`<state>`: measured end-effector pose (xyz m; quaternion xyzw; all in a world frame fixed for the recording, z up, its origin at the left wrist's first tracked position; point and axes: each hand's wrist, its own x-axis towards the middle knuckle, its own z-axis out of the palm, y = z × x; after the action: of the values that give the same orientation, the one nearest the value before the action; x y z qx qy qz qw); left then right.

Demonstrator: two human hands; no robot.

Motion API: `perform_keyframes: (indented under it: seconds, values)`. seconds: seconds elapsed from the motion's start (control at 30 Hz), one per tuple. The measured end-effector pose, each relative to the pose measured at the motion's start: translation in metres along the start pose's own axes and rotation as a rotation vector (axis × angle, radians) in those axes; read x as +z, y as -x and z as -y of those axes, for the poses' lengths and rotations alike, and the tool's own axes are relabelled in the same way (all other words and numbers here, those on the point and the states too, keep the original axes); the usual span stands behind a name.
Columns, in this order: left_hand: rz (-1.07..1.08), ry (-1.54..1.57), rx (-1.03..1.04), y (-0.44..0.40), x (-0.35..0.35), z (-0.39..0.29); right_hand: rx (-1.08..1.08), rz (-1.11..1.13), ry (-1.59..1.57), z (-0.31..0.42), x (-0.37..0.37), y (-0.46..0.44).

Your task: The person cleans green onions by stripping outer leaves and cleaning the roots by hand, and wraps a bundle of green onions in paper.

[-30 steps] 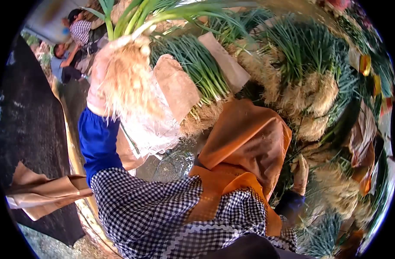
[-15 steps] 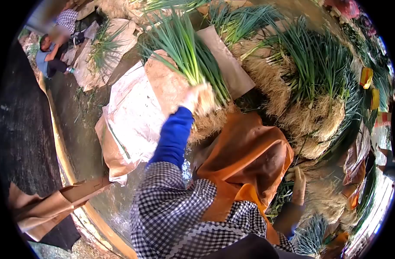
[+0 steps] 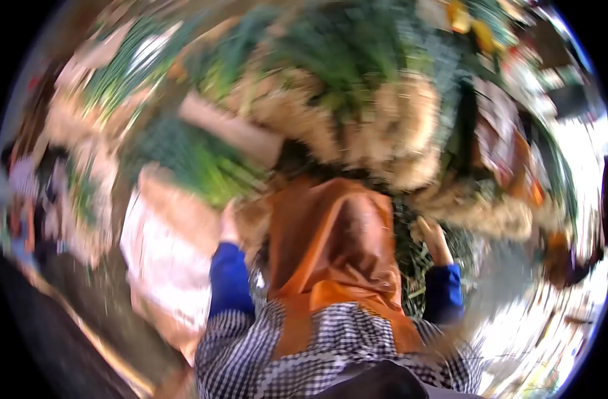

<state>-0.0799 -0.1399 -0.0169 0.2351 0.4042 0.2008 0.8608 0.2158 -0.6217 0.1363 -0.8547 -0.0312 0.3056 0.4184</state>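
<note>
The view is smeared by motion. My left hand [image 3: 230, 223] is at the root end of a pile of green onions [image 3: 197, 159], left of the orange apron [image 3: 337, 233] over my lap; its fingers are too blurred to read. My right hand [image 3: 434, 241] is right of the apron, above scattered green leaves [image 3: 413, 266], close to a bundle's pale roots [image 3: 490, 216]. Its fingers are partly bent, and whether they hold anything cannot be made out. A pale sack [image 3: 164, 246] lies beside my left forearm.
Large onion bundles with tan roots [image 3: 397, 126] stand ahead. A flat brown sheet [image 3: 231, 130] separates them from the left pile. More onions [image 3: 131, 66] lie at the upper left. Blurred people [image 3: 24, 183] are at the far left edge.
The view has swung to the right. My left hand came down from holding up an onion bunch to the root end of the pile. My right hand stays right of the apron.
</note>
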Motion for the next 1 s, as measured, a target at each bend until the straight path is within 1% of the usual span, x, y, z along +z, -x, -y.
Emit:
perform_keyframes:
  seconds: [0.03,0.07,0.1,0.13,0.17,0.2,0.23,0.27,0.3,0.33,0.4,0.43,0.47,0.5,0.53,0.6,0.67,0.73,0.77,0.8,0.87,0.9,0.93,1.0]
  values:
    - [-0.035,-0.075,0.195,-0.025,-0.035,0.016,-0.245,-0.178,0.134,-0.03,-0.03,-0.029]
    - [0.029,-0.105,0.161,-0.022,-0.032,0.016,-0.478,-0.334,0.288,-0.05,-0.051,-0.06]
    - [-0.232,-0.875,0.533,-0.013,-0.027,0.01,-0.308,-0.495,0.11,-0.039,-0.064,-0.081]
    - [-0.512,-1.629,0.938,-0.001,-0.028,0.006,-0.194,-0.483,0.076,-0.015,-0.085,-0.089]
    - [-0.48,-1.711,0.814,0.001,-0.03,0.004,-0.101,-0.559,-0.008,-0.006,-0.096,-0.107]
    - [-0.46,-1.788,0.695,-0.002,-0.029,-0.001,-0.128,-0.615,-0.07,-0.005,-0.101,-0.131]
    - [-0.416,-1.454,0.683,-0.002,-0.019,-0.013,-0.06,-0.581,-0.154,0.025,-0.099,-0.129]
    - [-0.369,-1.104,0.649,0.008,-0.017,-0.021,-0.153,-0.518,-0.238,-0.005,-0.093,-0.166]
    - [-0.501,-1.379,0.864,0.031,0.02,-0.025,-0.07,-0.506,0.1,0.009,-0.091,-0.171]
    - [-0.504,-1.385,0.878,0.034,0.047,-0.022,0.036,-0.463,0.251,0.022,-0.083,-0.175]
    - [-0.251,-1.048,0.849,0.038,0.096,-0.013,-0.02,-0.51,0.613,0.006,-0.06,-0.211]
    - [-0.144,-1.043,0.866,0.056,0.144,-0.006,-0.03,-0.51,0.598,0.009,-0.063,-0.213]
    - [-0.033,-1.044,0.878,0.084,0.198,0.004,-0.046,-0.436,0.495,0.013,-0.065,-0.207]
    - [0.042,-1.084,0.866,0.105,0.236,0.014,-0.057,-0.364,0.395,0.017,-0.068,-0.196]
    - [0.115,-1.123,0.845,0.123,0.268,0.03,-0.041,-0.342,0.299,0.03,-0.073,-0.17]
    - [0.391,-0.939,0.601,0.149,0.316,0.072,-0.141,-0.142,-0.272,0.025,-0.079,-0.117]
    - [0.694,-0.828,0.508,0.162,0.353,0.13,-0.25,-0.032,-0.448,0.013,-0.073,-0.071]
    - [0.78,-0.772,0.082,0.143,0.346,0.202,-0.176,0.124,-0.71,0.005,-0.055,-0.034]
    - [0.783,-0.633,-0.38,0.15,0.351,0.213,-0.197,0.208,-0.762,-0.009,-0.043,-0.028]
    - [0.758,-0.469,-0.83,0.157,0.355,0.222,-0.166,0.254,-0.873,-0.015,-0.031,-0.018]
    - [0.763,-0.502,-0.778,0.14,0.329,0.26,-0.128,0.182,-0.94,-0.035,-0.019,-0.018]
    - [0.714,-0.638,-0.7,0.15,0.334,0.254,-0.089,0.116,-0.823,-0.027,-0.024,-0.01]
    - [0.65,-0.721,-0.656,0.156,0.336,0.252,-0.087,-0.03,-0.523,-0.03,-0.019,-0.017]
    - [0.803,-1.09,-0.124,0.115,0.292,0.294,-0.247,-0.45,0.465,-0.019,-0.011,-0.015]
